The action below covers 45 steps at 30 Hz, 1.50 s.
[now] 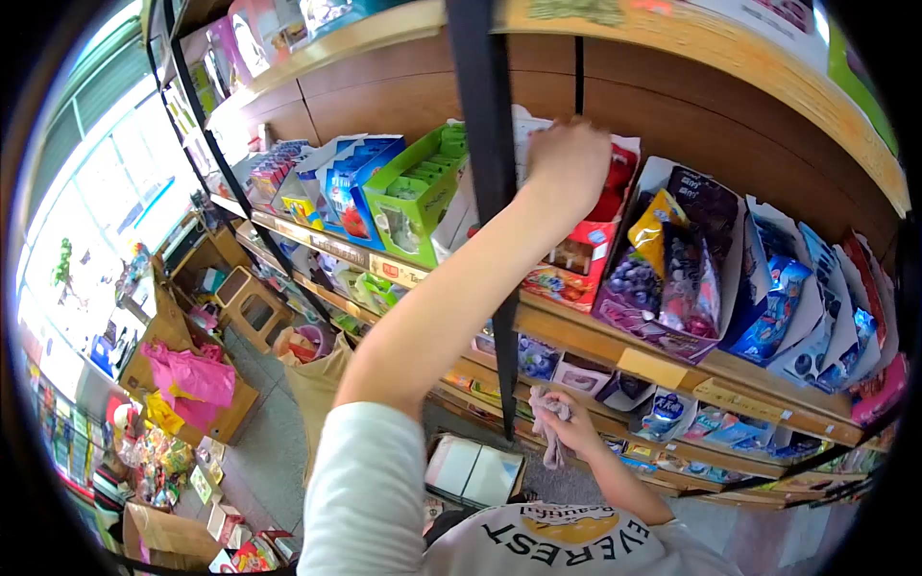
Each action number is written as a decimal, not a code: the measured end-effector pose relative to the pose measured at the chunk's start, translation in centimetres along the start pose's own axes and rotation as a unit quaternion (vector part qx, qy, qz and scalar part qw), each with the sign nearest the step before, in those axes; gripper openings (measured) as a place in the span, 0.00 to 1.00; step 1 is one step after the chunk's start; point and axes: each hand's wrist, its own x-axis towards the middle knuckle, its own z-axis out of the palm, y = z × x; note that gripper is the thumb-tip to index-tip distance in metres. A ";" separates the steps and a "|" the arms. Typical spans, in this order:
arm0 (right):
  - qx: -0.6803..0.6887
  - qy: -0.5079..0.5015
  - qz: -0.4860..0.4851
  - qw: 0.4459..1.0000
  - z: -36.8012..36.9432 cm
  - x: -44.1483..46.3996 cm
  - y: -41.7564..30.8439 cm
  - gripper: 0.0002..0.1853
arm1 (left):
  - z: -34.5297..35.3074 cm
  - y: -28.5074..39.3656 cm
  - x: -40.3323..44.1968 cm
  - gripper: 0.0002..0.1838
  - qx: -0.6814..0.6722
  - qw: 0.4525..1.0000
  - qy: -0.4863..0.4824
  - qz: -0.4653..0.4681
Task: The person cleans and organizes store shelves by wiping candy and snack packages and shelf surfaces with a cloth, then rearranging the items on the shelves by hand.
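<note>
My left hand (571, 158) reaches across to the upper shelf, over a red display box (567, 285) of snack packs. It is bent at the wrist and slightly blurred; its fingers are hidden, so I cannot tell what they touch. Lower down, in front of the shelves, my right hand (573, 427) is closed around a greyish-pink cloth (554, 451), which hangs below the fingers. Right of the red box stands a purple box (653, 331) with grape-printed bags and a yellow bag (651, 230). A green box (408, 226) of small packs is to the left.
A black shelf post (490, 125) rises close to my left forearm. Blue packs (773, 298) fill boxes at the right. Below are a white-topped box (473, 470) and a brown bag (322, 384) on the floor. A wooden stool (252, 300) and pink bag (187, 379) stand left.
</note>
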 end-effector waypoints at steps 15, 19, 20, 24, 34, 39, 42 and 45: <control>0.332 0.286 0.013 0.899 17.6 -0.9 -7.3 0.19 | -0.1 -9.9 -22.3 0.13 -0.597 0.770 -0.013 0.224; 0.462 0.414 -0.001 0.784 19.9 -0.7 -4.8 0.23 | 8.8 -3.8 -37.6 0.24 -0.568 0.813 -0.097 0.081; 0.484 0.413 -0.010 0.772 20.0 -1.6 -1.1 0.21 | 7.5 -3.9 -38.8 0.22 -0.626 0.759 -0.175 0.042; 0.489 0.426 0.031 0.761 21.6 -3.3 1.2 0.21 | 9.7 -7.0 -40.9 0.26 -0.574 0.753 -0.265 0.183; 0.486 0.330 0.066 0.806 15.0 -6.6 1.3 0.17 | 9.5 -18.1 -39.8 0.23 -0.472 0.837 -0.271 -0.055; 0.494 0.291 0.116 0.811 13.6 -7.2 4.8 0.13 | 5.2 -20.2 -34.1 0.19 -0.414 0.862 -0.276 -0.098; 0.446 0.251 0.140 0.848 13.7 -7.2 4.4 0.13 | 3.8 -21.0 -30.9 0.17 -0.388 0.911 -0.139 -0.014; 0.351 0.230 0.174 0.891 14.0 -7.9 2.5 0.14 | 0.7 -21.6 -26.8 0.11 -0.362 0.925 -0.118 -0.015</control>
